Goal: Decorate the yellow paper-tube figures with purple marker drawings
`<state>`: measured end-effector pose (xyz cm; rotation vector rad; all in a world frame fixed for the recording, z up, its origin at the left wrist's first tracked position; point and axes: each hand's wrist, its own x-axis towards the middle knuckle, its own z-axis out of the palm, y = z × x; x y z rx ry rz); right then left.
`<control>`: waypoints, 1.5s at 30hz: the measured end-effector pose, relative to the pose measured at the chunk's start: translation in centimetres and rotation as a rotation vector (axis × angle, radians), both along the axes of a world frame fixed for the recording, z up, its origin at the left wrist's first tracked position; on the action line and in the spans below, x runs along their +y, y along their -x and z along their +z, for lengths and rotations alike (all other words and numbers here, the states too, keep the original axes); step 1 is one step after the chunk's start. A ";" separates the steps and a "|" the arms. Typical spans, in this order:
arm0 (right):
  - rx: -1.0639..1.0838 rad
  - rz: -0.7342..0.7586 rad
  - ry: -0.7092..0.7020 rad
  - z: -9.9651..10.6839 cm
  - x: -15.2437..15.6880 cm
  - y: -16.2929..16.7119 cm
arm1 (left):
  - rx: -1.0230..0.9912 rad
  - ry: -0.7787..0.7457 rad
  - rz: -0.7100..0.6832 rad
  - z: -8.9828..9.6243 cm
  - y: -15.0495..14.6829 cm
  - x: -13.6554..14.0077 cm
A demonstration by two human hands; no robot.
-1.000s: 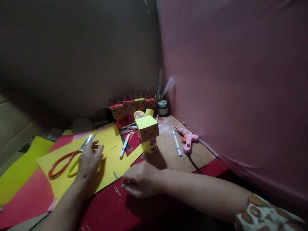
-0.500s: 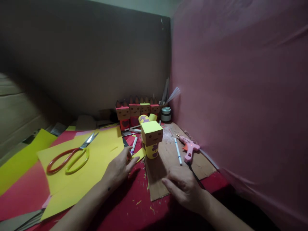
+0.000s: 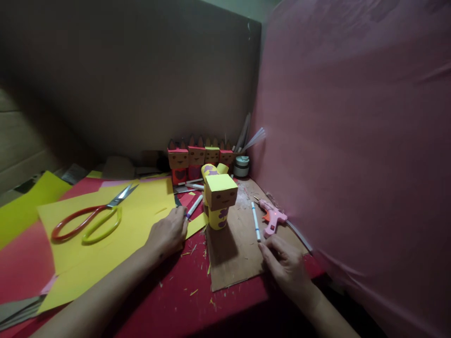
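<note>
My left hand (image 3: 169,233) is closed, its fingertips on the near end of a white marker with a purple band (image 3: 193,206). My right hand (image 3: 286,263) has curled fingers, with the tips pinched at the near end of a white marker with blue bands (image 3: 255,222), which lies on a cardboard sheet (image 3: 243,263). Between the hands stands a box-headed paper figure (image 3: 221,197) with a yellow top, a drawn face and a yellow body bearing purple shapes. A yellow paper strip (image 3: 196,226) lies beside its base.
Large scissors (image 3: 105,212) rest on yellow paper (image 3: 134,244) at left. A pink glue gun (image 3: 274,217) lies at right near the pink wall (image 3: 352,141). Several similar figures (image 3: 196,157) stand behind, near a small jar (image 3: 241,166) and glue sticks (image 3: 254,139). Paper scraps litter the red tabletop (image 3: 176,291).
My left hand has closed on the purple-banded marker, which has turned slightly. My right hand has moved forward to the near end of the blue-banded marker. The view has shifted a little.
</note>
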<state>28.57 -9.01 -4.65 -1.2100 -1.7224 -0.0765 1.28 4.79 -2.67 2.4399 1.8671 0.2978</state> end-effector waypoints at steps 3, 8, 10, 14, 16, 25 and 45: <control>0.042 -0.038 0.030 -0.3 -0.2 -0.4 | -0.005 -0.033 0.031 -0.1 0.5 0.4; -0.012 0.026 0.036 0.2 -0.4 0.4 | -0.008 -0.070 0.113 0.1 1.9 0.9; -0.073 0.109 0.060 1.0 -0.2 1.4 | -0.007 -0.081 0.143 0.2 2.4 1.0; -0.215 0.323 0.051 2.7 0.7 4.1 | -0.012 -0.097 0.190 0.4 3.3 1.4; -0.291 0.406 0.018 3.3 1.3 5.6 | -0.012 -0.087 0.201 0.4 3.6 1.6; -0.522 0.641 -0.227 2.5 5.1 12.5 | 0.020 -0.044 0.183 0.2 3.6 1.9; -0.300 0.709 -0.055 -1.1 7.9 13.5 | -0.237 -0.090 0.171 0.2 4.0 2.4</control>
